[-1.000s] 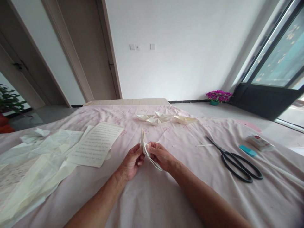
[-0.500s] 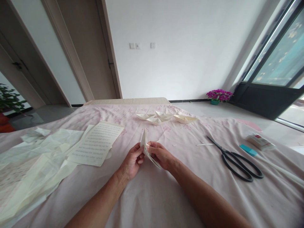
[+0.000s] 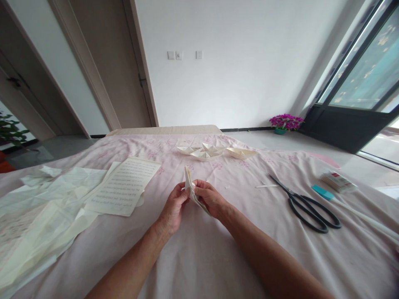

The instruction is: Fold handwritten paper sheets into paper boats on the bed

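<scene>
Both hands grip a cream folded paper boat (image 3: 188,179) above the pink cloth, its pointed end facing away from me. My left hand (image 3: 175,204) pinches its left side between thumb and fingers. On the other side, my right hand (image 3: 210,197) is closed on the paper, with the thumb near the middle fold. The lower end of the boat slants down under my right hand, which partly hides it. Farther back on the cloth stand several finished paper boats (image 3: 207,154), and one yellowish paper boat (image 3: 242,153) sits at their right.
Handwritten sheets (image 3: 123,189) and crumpled papers (image 3: 37,224) spread over the left side. Black-handled scissors (image 3: 307,205) lie open at the right, beside a thin white paper strip (image 3: 266,186), a blue-ended white tool (image 3: 322,192) and a small packaged box (image 3: 338,181).
The folded paper has turned slightly, its halves now closer together and its tip a little farther left. My view has tilted slightly; both hands keep their hold.
</scene>
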Demonstrator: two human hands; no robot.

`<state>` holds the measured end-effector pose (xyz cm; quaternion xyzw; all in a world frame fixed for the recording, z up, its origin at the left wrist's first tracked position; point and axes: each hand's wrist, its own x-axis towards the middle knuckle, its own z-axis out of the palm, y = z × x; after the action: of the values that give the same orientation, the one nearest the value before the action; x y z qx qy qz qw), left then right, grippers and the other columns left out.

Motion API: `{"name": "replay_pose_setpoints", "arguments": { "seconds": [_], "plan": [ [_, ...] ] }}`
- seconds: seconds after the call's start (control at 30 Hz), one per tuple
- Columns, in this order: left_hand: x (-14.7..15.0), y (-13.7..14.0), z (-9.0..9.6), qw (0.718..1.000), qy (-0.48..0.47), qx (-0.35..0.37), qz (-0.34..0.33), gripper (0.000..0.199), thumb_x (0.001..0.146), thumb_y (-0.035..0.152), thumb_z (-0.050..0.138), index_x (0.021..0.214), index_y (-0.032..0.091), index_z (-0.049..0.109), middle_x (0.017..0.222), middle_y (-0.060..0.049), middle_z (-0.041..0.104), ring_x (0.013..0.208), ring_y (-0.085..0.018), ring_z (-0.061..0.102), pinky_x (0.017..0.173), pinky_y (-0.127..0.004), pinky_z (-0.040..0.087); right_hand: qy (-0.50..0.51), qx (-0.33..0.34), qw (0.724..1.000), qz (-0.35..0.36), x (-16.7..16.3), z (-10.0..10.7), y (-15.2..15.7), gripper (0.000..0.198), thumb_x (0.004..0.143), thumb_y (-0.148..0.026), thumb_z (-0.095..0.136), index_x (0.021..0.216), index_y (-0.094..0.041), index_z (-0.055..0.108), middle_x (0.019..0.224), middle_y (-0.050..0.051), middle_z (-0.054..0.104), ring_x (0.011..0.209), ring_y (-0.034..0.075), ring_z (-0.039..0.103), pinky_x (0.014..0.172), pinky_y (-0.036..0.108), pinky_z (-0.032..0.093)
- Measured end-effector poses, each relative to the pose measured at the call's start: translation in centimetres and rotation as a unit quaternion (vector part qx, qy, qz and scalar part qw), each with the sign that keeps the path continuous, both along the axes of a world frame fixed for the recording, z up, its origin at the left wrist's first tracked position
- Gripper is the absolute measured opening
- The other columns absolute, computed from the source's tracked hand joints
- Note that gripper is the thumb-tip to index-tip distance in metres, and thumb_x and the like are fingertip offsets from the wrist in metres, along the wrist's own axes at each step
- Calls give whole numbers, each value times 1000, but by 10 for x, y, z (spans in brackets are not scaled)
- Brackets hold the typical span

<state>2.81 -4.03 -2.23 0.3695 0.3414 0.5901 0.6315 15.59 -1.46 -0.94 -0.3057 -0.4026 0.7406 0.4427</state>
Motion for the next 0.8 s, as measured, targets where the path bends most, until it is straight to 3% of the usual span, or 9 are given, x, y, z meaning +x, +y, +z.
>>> {"name": "replay_pose_setpoints", "arguments": {
  "seconds": [0.2, 0.33, 0.5, 0.8],
  "plan": [
    [4, 0, 3, 1000, -11, -20, 19, 30, 69, 35, 77, 92, 18, 68, 76, 0, 65, 67, -10, 54, 69, -22, 40, -7, 6, 999, -31, -3, -6, 0, 34, 63, -41, 78, 74, -17, 56, 53, -5, 52, 47, 7, 39, 46, 20, 25],
    [3, 2, 2, 1000, -22, -14, 0, 29, 72, 35, 74, 93, 16, 68, 80, -1, 66, 72, -11, 57, 73, -23, 42, 21, -4, 1000, 3, 1, -4, -1, 33, 65, -40, 78, 75, -15, 59, 60, -3, 55, 55, 8, 45, 54, 21, 33],
    [-5, 7, -3, 996, -78, -38, -14, 22, 74, 32, 73, 88, 16, 67, 77, 0, 65, 69, -10, 57, 67, -21, 44, 38, 40, 995, 78, 3, 7, -7, 31, 63, -29, 81, 84, -14, 63, 75, 1, 63, 66, 10, 53, 66, 23, 38],
    [-4, 3, 4, 992, -112, -27, -48, 22, 73, 30, 74, 89, 16, 69, 80, -1, 66, 71, -9, 58, 69, -19, 45, 80, 42, 994, 61, -3, 1, -9, 33, 62, -29, 81, 87, -15, 65, 77, 2, 64, 64, 10, 53, 65, 23, 40]
  ]
}}
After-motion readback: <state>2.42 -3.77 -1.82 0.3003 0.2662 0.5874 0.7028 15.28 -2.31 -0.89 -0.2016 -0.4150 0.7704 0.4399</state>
